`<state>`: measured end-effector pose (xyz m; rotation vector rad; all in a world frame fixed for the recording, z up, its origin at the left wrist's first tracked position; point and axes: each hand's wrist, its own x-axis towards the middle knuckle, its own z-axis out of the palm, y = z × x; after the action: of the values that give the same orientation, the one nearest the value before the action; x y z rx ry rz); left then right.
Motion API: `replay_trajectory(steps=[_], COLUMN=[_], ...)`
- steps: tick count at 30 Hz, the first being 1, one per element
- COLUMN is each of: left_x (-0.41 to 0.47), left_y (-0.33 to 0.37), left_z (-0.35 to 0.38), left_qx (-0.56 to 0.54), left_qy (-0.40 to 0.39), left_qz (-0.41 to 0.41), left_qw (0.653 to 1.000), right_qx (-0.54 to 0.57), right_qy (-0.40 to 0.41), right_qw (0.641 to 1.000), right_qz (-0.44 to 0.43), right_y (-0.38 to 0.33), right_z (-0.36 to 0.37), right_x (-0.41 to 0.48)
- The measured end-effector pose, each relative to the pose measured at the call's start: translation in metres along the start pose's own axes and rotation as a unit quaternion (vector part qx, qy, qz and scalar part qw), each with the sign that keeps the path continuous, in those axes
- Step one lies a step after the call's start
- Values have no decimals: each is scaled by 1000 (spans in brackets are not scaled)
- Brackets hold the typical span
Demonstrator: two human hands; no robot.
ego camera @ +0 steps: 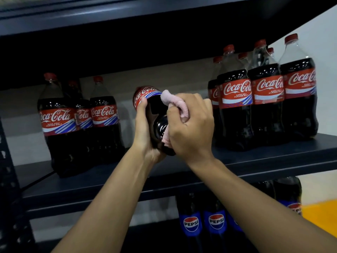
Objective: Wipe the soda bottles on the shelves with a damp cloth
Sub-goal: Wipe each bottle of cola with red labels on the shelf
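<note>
A Coca-Cola bottle [155, 110] is tilted with its base toward me, held above the dark shelf [255, 159]. My left hand [144, 130] grips its lower body from the left. My right hand [191, 125] presses a pink cloth [175, 105] against the bottle's right side and base. The bottle's cap is hidden behind it.
Three Coca-Cola bottles [60, 125] stand at the shelf's left and several more [264, 95] at its right. Pepsi bottles [191, 221] stand on the shelf below. Another shelf [127, 17] hangs close overhead. A perforated upright [7, 179] frames the left side.
</note>
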<state>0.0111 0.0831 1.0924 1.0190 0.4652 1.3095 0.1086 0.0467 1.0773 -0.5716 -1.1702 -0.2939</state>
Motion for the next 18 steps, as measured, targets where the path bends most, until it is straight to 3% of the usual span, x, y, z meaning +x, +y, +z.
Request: replay_trajectory(steps=[5,8,10,13,18], left_x=[-3,-6,-7,-8,-5], left_y=[-4,-3,-3,-2,7], left_z=[-16,-26,-34,-42,-59], left_qx=[-4,43,78,120,190], left_qy=[32,62,70,87,118], left_qz=[42,65,82,110,148], left_qw=[999,995,991,983,963], right_qx=[22,-107,-212,-348,-335], right_qy=[-90,-157,-218,-357,-603], right_qw=[985,975,950,866,715], right_qz=[147,115,71,46,115], right_y=[17,44,61,77,60], right_z=[-16,-31,-39,-45,-57], right_x=[9,17,15,-3,-7])
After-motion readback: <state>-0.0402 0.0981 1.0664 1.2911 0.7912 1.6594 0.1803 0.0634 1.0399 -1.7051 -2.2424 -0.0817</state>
